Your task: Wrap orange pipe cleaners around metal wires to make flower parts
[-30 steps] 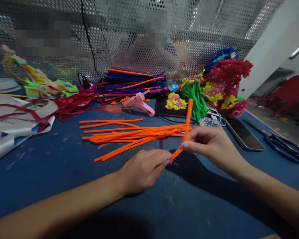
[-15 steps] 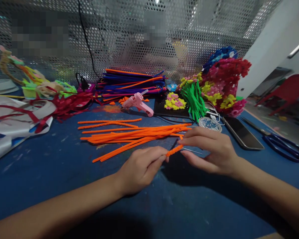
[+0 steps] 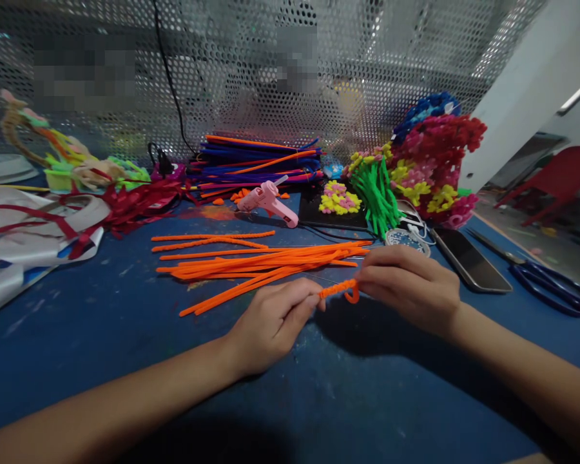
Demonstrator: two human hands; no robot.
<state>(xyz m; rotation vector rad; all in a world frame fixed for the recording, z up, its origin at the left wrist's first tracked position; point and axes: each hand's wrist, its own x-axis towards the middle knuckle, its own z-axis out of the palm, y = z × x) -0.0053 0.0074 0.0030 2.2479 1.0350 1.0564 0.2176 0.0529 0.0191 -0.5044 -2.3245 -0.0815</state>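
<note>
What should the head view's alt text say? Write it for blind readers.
The left hand and right hand pinch a twisted orange pipe cleaner over a blue table. Loose orange pipe cleaners and a pink glue gun lie behind.

Left hand (image 3: 270, 325) and right hand (image 3: 408, 287): both bare, ungloved. Left forearm (image 3: 125, 399): uncovered from the wrist to the near left edge of view. Right forearm (image 3: 526, 367): uncovered from the wrist to the near right edge. Upper arms lie outside the view.

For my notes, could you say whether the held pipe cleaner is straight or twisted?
Twisted: the orange pipe cleaner between left hand and right hand shows spiral turns and a hook.
</note>
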